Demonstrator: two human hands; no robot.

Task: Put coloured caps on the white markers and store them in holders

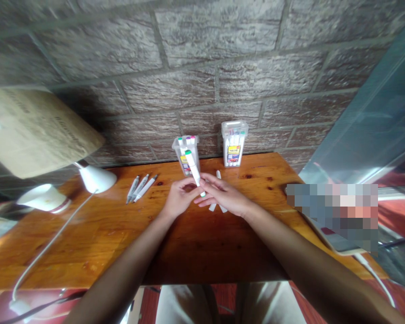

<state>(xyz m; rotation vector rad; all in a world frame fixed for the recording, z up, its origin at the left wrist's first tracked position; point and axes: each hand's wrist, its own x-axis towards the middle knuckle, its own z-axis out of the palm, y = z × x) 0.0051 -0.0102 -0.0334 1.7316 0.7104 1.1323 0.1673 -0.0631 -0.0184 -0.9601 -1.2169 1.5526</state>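
Both my hands meet over the middle of a wooden table. Together they hold a white marker with green caps, tilted up and away from me. My left hand has its fingers curled round the marker's lower part. My right hand pinches the lower end with its fingertips. Under my right hand lie two more white markers on the table. Behind the hands stands an open clear box of markers, and a second, closed clear box of markers stands to its right.
Three grey-white markers lie left of my hands. A white desk lamp with a cord and a white bowl-like object sit at the far left. A brick wall backs the table. A white cable runs off the right edge.
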